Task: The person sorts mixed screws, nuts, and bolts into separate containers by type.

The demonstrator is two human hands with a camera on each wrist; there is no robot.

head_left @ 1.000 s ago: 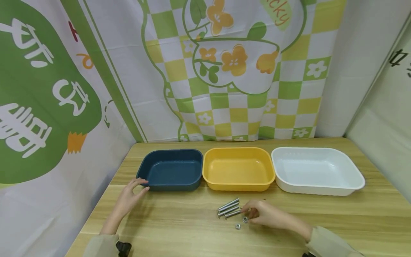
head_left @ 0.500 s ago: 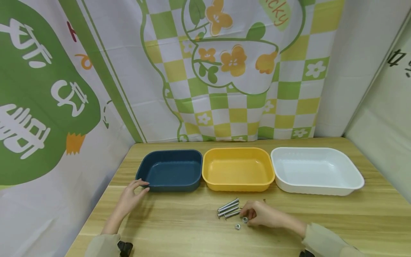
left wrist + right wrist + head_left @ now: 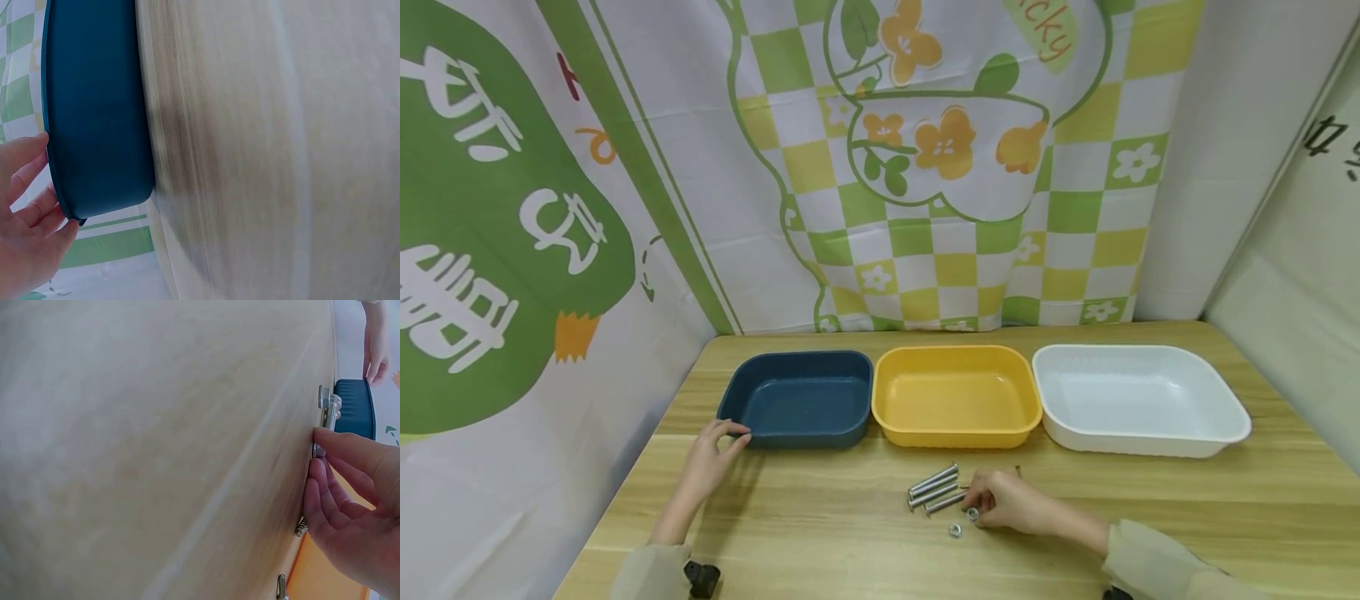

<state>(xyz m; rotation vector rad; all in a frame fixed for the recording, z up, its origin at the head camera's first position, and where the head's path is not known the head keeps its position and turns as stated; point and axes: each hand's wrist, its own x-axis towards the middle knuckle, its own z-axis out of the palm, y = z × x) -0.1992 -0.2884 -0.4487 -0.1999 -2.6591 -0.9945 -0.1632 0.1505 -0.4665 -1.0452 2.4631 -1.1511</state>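
Observation:
In the head view my left hand (image 3: 706, 458) is at the front left corner of the dark blue tray (image 3: 808, 440), its thumb and fingers holding the rim. The left wrist view shows the fingertips (image 3: 42, 139) on that tray's rim (image 3: 53, 169). My right hand (image 3: 1011, 502) is low on the wooden table and pinches a metal hex nut (image 3: 973, 514) between thumb and fingers. A second nut (image 3: 955, 530) lies just left of it. Several long bolts (image 3: 934, 481) lie side by side beyond the nuts, near the right fingertips.
A yellow tray (image 3: 957, 437) stands between the blue tray and a white tray (image 3: 1138, 442), in a row along the back of the table (image 3: 820, 533). A small screw (image 3: 302, 526) and another small metal piece (image 3: 281, 587) lie beyond my right hand. Printed cloth (image 3: 925, 283) hangs behind.
My right hand's fingers have come closer around the nut, which stays in about the same spot. The left hand has barely moved at the blue tray.

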